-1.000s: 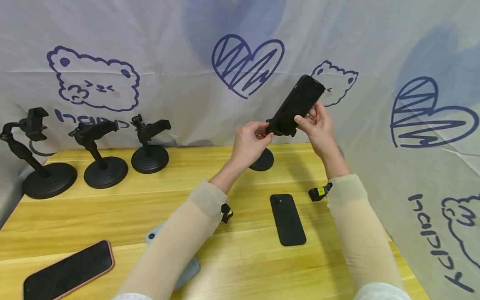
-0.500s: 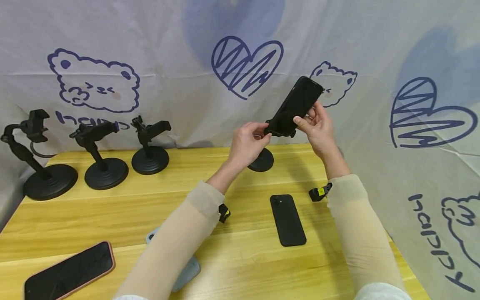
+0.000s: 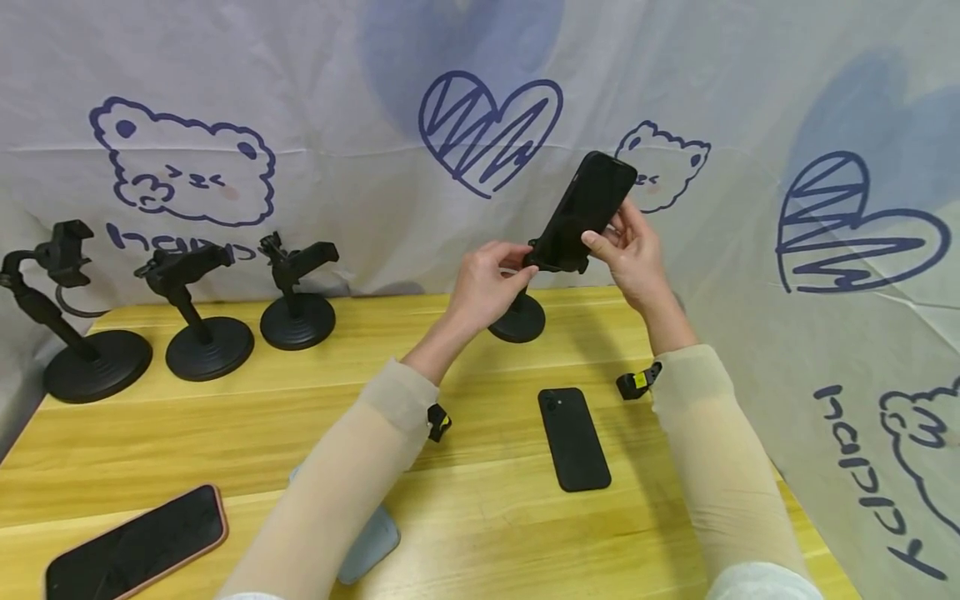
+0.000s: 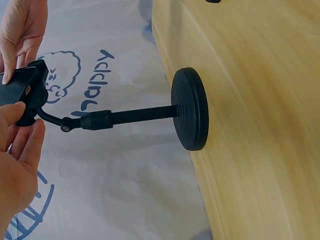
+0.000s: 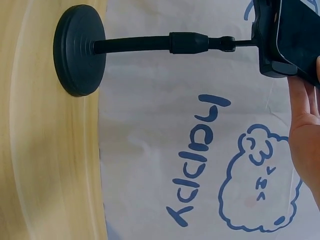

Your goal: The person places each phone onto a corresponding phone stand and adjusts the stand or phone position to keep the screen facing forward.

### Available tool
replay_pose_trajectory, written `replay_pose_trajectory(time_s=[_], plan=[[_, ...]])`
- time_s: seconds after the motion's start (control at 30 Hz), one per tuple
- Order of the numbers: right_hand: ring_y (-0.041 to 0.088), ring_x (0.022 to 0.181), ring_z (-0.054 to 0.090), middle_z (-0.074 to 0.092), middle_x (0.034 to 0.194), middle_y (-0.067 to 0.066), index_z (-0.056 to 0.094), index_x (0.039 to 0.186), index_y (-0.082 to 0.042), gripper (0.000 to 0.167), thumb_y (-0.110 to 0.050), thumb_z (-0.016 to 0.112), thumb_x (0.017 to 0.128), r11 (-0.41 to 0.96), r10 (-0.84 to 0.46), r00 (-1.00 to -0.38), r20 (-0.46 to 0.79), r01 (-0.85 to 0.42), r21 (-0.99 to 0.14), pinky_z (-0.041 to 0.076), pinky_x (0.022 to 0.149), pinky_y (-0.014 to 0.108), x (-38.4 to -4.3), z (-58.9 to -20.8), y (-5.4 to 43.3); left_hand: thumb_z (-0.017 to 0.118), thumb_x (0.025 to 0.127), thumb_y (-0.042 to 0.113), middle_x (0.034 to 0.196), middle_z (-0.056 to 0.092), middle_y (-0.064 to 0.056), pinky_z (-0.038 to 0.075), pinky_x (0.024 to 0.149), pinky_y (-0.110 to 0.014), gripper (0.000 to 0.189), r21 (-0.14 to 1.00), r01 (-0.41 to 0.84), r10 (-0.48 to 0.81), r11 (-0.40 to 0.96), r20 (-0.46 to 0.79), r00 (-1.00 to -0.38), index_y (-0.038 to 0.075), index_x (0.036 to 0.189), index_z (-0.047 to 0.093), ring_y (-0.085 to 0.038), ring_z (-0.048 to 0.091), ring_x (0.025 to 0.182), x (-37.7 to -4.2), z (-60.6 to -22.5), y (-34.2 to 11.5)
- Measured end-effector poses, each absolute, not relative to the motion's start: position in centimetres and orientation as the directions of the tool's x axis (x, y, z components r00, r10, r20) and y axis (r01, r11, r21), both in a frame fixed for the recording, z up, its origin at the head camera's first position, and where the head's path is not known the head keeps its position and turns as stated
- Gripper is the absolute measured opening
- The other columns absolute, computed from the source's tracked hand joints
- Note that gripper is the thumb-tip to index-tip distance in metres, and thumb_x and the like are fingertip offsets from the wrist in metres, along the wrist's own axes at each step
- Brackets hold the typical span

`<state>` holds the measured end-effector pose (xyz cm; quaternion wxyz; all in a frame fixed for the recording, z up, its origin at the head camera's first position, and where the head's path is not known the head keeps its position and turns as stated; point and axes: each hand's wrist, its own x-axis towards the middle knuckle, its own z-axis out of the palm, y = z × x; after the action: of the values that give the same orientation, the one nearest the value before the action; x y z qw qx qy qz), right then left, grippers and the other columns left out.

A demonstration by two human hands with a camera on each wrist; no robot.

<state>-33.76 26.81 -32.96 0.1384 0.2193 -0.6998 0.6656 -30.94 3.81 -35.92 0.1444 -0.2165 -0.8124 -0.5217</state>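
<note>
A black smartphone [image 3: 588,208] stands tilted in the clamp of a black phone stand [image 5: 189,43] at the back of the table. My right hand [image 3: 633,258] grips the phone by its right side, thumb on the screen and fingers behind. At the clamp's left end, my left hand [image 3: 487,279] pinches the clamp between thumb and fingers. In the left wrist view the stand's round base [image 4: 191,109] rests on the wooden table, and its stem leads up to the clamp. The right wrist view shows one clamp jaw at the phone's edge.
Black phone stands [image 3: 297,321] [image 3: 210,347] [image 3: 97,365] line the back left. On the table lie a black phone [image 3: 574,439] face down, a pink-edged phone [image 3: 138,542] face up and a light blue phone [image 3: 371,546] partly under the left forearm. A white printed cloth [image 3: 360,183] hangs behind.
Both hands and the phone have shifted slightly left, and the phone leans a little less. The hands keep their hold, and the phones on the table have not moved.
</note>
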Motion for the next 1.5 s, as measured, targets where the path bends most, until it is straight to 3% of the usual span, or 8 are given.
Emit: replay_pose_trajectory(time_s=[0.63, 1.13, 1.4, 1.5], plan=[[0.015, 0.113, 0.067, 0.063, 0.143, 0.012, 0.053, 0.153, -0.014, 0.061, 0.002, 0.070, 0.097, 0.292, -0.181, -0.857, 0.483, -0.516, -0.805, 0.056, 0.097, 0.025, -33.2, -31.9, 26.6, 0.076, 0.096, 0.018, 0.112, 0.070, -0.009, 0.060, 0.090, -0.028, 0.033, 0.807, 0.471, 0.176, 0.355, 0.437, -0.882, 0.005, 0.127, 0.074, -0.020, 0.070, 0.102, -31.0, -35.9, 3.7], [0.017, 0.114, 0.066, 0.066, 0.135, 0.012, 0.059, 0.144, -0.006, 0.050, 0.000, 0.072, 0.096, 0.206, -0.134, -0.904, 0.406, -0.426, -0.881, 0.055, 0.100, 0.026, -33.0, -31.3, 26.3, 0.076, 0.096, 0.016, 0.110, 0.070, -0.010, 0.059, 0.089, -0.028, 0.030, 0.797, 0.479, 0.158, 0.367, 0.454, -0.877, 0.005, 0.125, 0.075, -0.020, 0.071, 0.101, -30.8, -35.8, 4.1], [0.017, 0.096, 0.062, 0.068, 0.111, 0.001, 0.070, 0.128, -0.006, 0.031, -0.009, 0.074, 0.097, 0.200, -0.014, -0.875, 0.484, -0.476, -0.856, 0.055, 0.085, 0.020, -33.0, -29.6, 25.6, 0.076, 0.097, 0.016, 0.110, 0.070, -0.009, 0.059, 0.089, -0.027, 0.030, 0.807, 0.471, 0.159, 0.357, 0.444, -0.882, 0.005, 0.125, 0.074, -0.020, 0.070, 0.102, -30.8, -36.0, 4.0], [0.017, 0.094, 0.062, 0.067, 0.106, 0.000, 0.073, 0.121, -0.007, 0.026, -0.011, 0.076, 0.096, 0.188, 0.043, -0.875, 0.482, -0.466, -0.864, 0.055, 0.085, 0.018, -32.8, -28.6, 25.3, 0.076, 0.097, 0.015, 0.111, 0.070, -0.010, 0.059, 0.089, -0.028, 0.031, 0.805, 0.475, 0.158, 0.355, 0.449, -0.879, 0.005, 0.125, 0.074, -0.020, 0.070, 0.102, -30.8, -36.1, 4.0]])
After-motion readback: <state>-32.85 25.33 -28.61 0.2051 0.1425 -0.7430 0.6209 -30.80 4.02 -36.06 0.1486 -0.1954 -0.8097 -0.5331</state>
